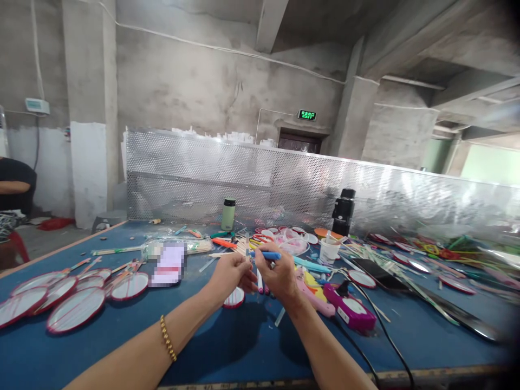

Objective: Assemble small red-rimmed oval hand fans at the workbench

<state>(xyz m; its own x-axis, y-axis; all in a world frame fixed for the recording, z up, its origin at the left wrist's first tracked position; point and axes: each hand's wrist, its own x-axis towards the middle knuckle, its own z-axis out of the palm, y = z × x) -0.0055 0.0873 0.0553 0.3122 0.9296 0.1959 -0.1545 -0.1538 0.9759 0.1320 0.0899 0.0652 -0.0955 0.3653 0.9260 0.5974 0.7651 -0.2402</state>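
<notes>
My left hand (pixel 231 273) is closed in a pinch over the blue table (pixel 244 346); it seems to hold a thin stick near a small round fan (pixel 234 298) with a red rim that shows just below it. My right hand (pixel 277 273) is closed on a blue pen-like tool (pixel 264 254) that points left, toward the left hand's fingertips. The two hands almost touch. A gold bead bracelet (pixel 168 338) circles my left wrist.
Several red-rimmed round fans (pixel 77 309) lie at the left. A pink glue gun (pixel 350 311) with a black cable, a white cup (pixel 328 250), a green bottle (pixel 228 214), a black bottle (pixel 343 211) and scattered sticks crowd the middle and right. A person's arm (pixel 14 187) shows far left.
</notes>
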